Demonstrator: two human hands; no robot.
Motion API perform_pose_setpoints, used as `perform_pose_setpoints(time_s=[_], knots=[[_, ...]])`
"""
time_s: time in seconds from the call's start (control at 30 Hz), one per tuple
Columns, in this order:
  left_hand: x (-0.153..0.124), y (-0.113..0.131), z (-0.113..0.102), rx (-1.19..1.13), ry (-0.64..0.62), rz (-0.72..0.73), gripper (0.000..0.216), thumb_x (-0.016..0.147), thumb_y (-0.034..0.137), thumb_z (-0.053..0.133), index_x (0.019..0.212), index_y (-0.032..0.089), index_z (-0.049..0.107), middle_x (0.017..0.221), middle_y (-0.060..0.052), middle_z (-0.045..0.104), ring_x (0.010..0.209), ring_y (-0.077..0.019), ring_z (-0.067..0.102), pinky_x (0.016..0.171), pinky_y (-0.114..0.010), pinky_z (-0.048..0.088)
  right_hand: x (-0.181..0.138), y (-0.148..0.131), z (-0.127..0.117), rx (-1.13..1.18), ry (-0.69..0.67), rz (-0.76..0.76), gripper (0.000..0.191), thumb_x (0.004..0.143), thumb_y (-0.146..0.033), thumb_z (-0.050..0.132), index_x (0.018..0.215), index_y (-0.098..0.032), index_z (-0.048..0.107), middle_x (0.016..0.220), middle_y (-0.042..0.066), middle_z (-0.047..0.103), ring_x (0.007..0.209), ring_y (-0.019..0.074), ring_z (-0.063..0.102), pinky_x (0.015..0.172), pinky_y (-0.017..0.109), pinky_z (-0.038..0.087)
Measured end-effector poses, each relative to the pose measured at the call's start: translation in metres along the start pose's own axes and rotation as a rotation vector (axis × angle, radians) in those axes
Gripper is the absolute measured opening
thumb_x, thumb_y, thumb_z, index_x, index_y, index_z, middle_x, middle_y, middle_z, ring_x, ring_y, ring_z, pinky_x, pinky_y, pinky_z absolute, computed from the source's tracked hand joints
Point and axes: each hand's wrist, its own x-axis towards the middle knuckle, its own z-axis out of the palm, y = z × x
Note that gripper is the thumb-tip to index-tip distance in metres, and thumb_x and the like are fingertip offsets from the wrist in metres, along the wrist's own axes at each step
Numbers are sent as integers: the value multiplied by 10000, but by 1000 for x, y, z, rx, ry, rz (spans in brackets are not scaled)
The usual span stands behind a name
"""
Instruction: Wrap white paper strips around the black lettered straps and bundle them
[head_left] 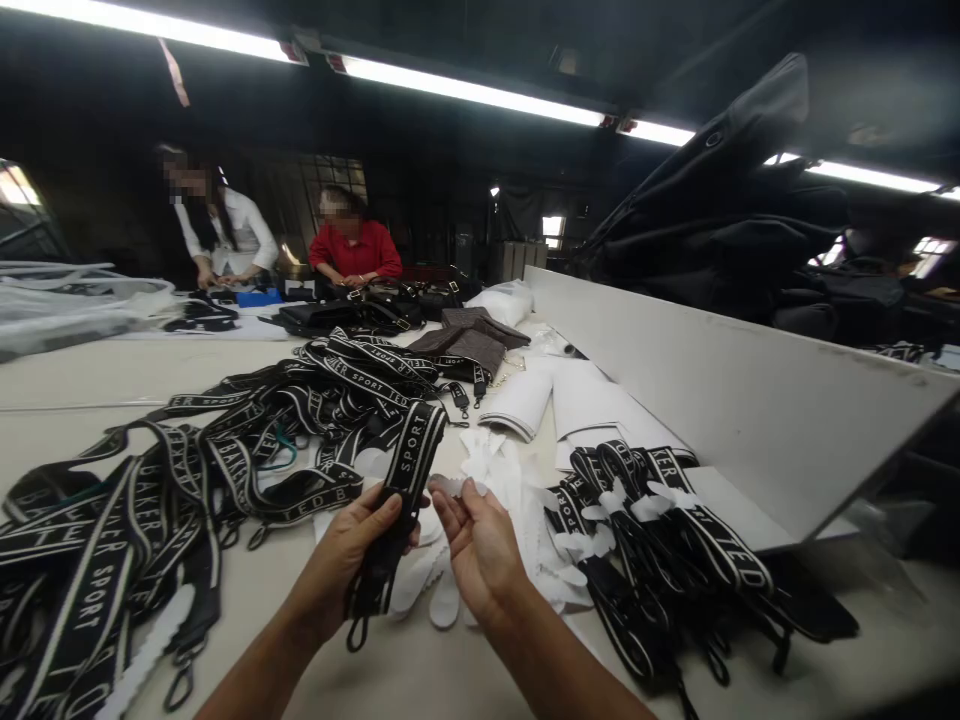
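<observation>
My left hand (pixel 351 552) is wrapped round a folded black strap (pixel 411 455) with white lettering, held upright, a metal clip dangling at its lower end. Just right of it, my right hand (pixel 480 545) pinches a small white strip (pixel 459 487) between thumb and fingers, palm turned up. Beneath both hands lies a heap of white strips (pixel 499 470), some with scalloped edges. A tangled pile of loose lettered straps (pixel 169 480) spreads to the left. At the right sit bundled straps (pixel 645 560), several wrapped with white strips.
A long white board (pixel 720 390) stands on edge along the right, with dark bags (pixel 742 240) piled behind it. Rolled white sheets (pixel 517 402) and brown quilted pieces (pixel 469 340) lie ahead. Two people (pixel 356 250) work across the table among black bags (pixel 352 312).
</observation>
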Motion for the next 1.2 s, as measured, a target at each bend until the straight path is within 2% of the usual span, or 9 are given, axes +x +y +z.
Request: perform_pose_setpoints(time_s=[0.1, 0.3, 0.47, 0.63, 0.73, 0.83, 0.93, 1.03, 1.2], knots=[[3, 3, -7, -24, 87, 24, 400, 738, 368, 816, 1006, 151, 613, 785, -44, 665, 629, -112, 595, 590, -178, 487, 0, 1, -3, -121, -64, -11, 52, 944, -136, 565, 905, -141, 532, 857, 91, 733, 721, 126, 726, 653, 179, 598], [0, 10, -8, -44, -59, 55, 377, 777, 374, 779, 1036, 174, 590, 908, -54, 665, 572, -97, 570, 527, -203, 446, 11, 6, -15, -207, -64, -63, 174, 845, -227, 703, 902, -150, 559, 836, 49, 688, 734, 125, 707, 661, 184, 587], [-1, 7, -8, -18, -75, 40, 461, 780, 395, 773, 1116, 192, 531, 963, -68, 670, 566, -101, 578, 531, -213, 437, 15, 2, -16, -201, -118, -161, 331, 739, -323, 805, 868, -172, 540, 789, -2, 637, 703, 107, 671, 607, 163, 554], [4, -4, -11, 106, -10, 23, 587, 778, 475, 754, 1215, 180, 495, 834, -59, 671, 596, -132, 591, 554, -227, 450, 9, 0, -14, -372, -351, -304, 280, 835, -369, 702, 871, -161, 519, 950, 49, 680, 572, 47, 560, 498, 139, 443], [4, -5, -11, 232, 52, 30, 595, 778, 501, 733, 1217, 157, 525, 686, -25, 629, 586, -139, 574, 553, -219, 437, 6, 4, -14, -601, -487, -399, 252, 875, -381, 649, 848, -166, 519, 771, 9, 637, 543, 76, 550, 503, 178, 460], [1, 1, -9, 332, 71, 94, 533, 738, 462, 756, 1146, 159, 594, 755, -26, 636, 585, -126, 556, 555, -222, 436, 6, 4, -18, -754, -579, -428, 239, 824, -256, 693, 1002, -180, 553, 842, 6, 628, 703, 123, 633, 638, 225, 547], [-2, 10, -10, 402, 32, 80, 488, 700, 441, 758, 1068, 146, 634, 729, -23, 623, 550, -134, 548, 509, -227, 405, 11, -2, -23, -902, -661, -453, 342, 799, -173, 689, 1133, -188, 617, 1027, 50, 648, 917, 168, 667, 842, 294, 570], [-4, 12, -13, 451, -8, 12, 413, 700, 408, 721, 1003, 144, 625, 648, -1, 577, 511, -137, 537, 471, -218, 367, 11, -12, -31, -1095, -712, -595, 205, 903, -193, 558, 1017, -177, 728, 931, 69, 684, 806, 171, 676, 770, 303, 582], [-12, 6, -7, 403, -166, -97, 332, 728, 349, 673, 1000, 173, 602, 686, -4, 575, 516, -128, 524, 496, -224, 379, -22, -23, -42, -1492, -876, -956, 378, 950, -98, 414, 1083, -222, 745, 872, 92, 729, 738, 179, 677, 697, 296, 555]])
